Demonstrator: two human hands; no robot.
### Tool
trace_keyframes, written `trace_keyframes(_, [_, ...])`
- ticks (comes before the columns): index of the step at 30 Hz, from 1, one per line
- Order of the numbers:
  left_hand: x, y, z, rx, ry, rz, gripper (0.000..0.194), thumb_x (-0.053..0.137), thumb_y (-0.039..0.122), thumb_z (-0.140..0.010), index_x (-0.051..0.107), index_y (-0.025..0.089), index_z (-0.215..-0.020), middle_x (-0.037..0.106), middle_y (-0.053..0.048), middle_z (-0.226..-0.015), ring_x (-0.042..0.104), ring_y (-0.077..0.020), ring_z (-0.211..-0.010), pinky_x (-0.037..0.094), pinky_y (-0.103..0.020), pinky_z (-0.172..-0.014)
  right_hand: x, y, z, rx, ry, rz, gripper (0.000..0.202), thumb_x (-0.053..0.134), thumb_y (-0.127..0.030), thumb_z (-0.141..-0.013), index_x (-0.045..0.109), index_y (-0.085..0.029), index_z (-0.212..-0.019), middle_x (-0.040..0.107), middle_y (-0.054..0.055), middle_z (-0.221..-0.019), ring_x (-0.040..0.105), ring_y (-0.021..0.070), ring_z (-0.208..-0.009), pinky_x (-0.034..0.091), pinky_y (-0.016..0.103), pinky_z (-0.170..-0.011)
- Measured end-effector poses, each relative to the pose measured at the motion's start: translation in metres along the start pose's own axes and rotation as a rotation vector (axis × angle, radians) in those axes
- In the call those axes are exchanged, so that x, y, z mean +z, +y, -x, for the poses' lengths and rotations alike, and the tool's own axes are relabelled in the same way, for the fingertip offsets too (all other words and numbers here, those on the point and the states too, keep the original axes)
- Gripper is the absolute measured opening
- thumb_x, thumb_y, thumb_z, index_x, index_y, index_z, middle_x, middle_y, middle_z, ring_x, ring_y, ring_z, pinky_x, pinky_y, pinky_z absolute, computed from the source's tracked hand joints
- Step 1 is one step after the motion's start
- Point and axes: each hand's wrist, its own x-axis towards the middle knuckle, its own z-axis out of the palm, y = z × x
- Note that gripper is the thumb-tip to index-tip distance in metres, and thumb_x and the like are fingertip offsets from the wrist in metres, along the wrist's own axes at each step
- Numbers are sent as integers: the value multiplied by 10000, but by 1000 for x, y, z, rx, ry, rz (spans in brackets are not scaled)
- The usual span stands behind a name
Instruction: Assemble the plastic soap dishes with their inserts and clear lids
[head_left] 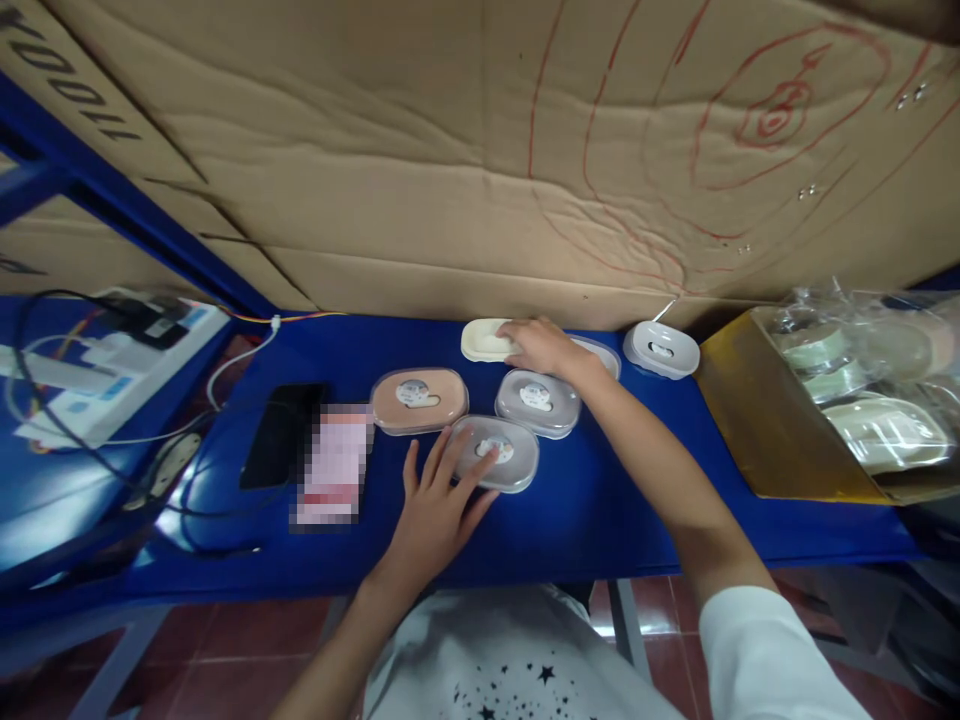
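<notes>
My left hand [431,515] has its fingers spread, with the fingertips resting on the clear lid of a grey oval plastic box [517,462] near the front. At the back of the table, my right hand [544,348] has its fingers bent over the right end of a cream oval dish [480,342]; its thumb side is partly hidden. Between the hands stand a pinkish-tan lidded box [390,405] and another grey lidded box [559,410], both with round labels. A pale oval piece [606,357] shows partly behind my right wrist.
A white oval box [660,350] stands at the back right. Beside it, a cardboard carton [739,420] holds several bagged dishes. On the left lie a dark phone [274,440], a blurred-out pink item [334,465], cables and a white power strip [127,375]. Cardboard [420,150] walls the back.
</notes>
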Motion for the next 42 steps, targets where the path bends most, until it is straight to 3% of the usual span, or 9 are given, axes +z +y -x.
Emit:
trace_keyframes(4, [2,-5,-9,-35,23,-1,500,668,297,-1057,564,307,-1546,472,-170,-1686,394,-412,-1601,241,-727,-1290,-24,3,33,-15,128,-25,513,709,-275,-962,572,-154,-1441,655,146,-1476,640,309,-1303,393,436,-1112])
trace_keyframes(7, [2,-9,-17,-89,44,-8,528,668,294,-1052,546,302,-1566,446,-178,-1702,394,-431,-1597,271,-732,-1278,-31,5,95,-10,333,-23,507,659,-313,-995,535,-196,-1472,626,150,-1514,574,351,-1400,383,474,-1114])
trace_keyframes(12, [3,-8,-27,-133,86,6,619,659,246,-1041,464,287,-1627,334,-198,-1756,352,-460,-1611,278,-757,-1266,16,9,229,265,422,-7,489,669,-372,-1010,555,-264,-1473,684,144,-1413,652,350,-1291,460,495,-1038])
trace_keyframes(15, [2,3,-28,-95,128,47,675,661,206,-1029,416,320,-1648,327,-174,-1757,368,-443,-1602,279,-743,-1273,52,16,273,367,369,-82,506,652,-415,-1022,545,-292,-1501,697,140,-1391,682,344,-1231,512,527,-996])
trace_keyframes(18, [0,19,-26,-27,149,106,574,670,170,-1015,519,317,-1549,402,-160,-1698,452,-404,-1546,337,-686,-1264,64,37,278,321,347,-180,502,649,-484,-1030,576,-309,-1495,700,125,-1408,686,322,-1249,548,525,-1025])
trace_keyframes(23, [-1,45,-16,102,101,196,423,616,129,-1028,611,288,-1419,500,-150,-1610,521,-343,-1482,402,-609,-1239,42,109,240,402,542,-12,543,562,-509,-1064,582,-223,-1525,618,180,-1557,555,358,-1464,422,594,-1202])
trace_keyframes(27, [0,57,-5,151,34,246,400,576,116,-1037,627,275,-1400,493,-149,-1624,522,-335,-1481,446,-604,-1206,33,146,219,470,465,72,481,529,-508,-1066,690,-198,-1396,718,190,-1423,640,388,-1349,406,639,-1154])
trace_keyframes(35, [5,69,-3,248,-119,300,366,538,127,-1057,648,243,-1386,524,-151,-1608,518,-329,-1491,488,-612,-1187,43,125,252,467,526,98,460,403,-502,-1131,758,-229,-1236,787,139,-1263,704,319,-1191,434,514,-1092])
trace_keyframes(42, [33,118,-67,407,-327,190,656,704,237,-1017,451,240,-1622,359,-170,-1752,377,-365,-1608,391,-660,-1264,47,134,247,580,670,219,466,411,-477,-1129,759,-179,-1217,785,167,-1203,686,325,-1060,456,463,-967])
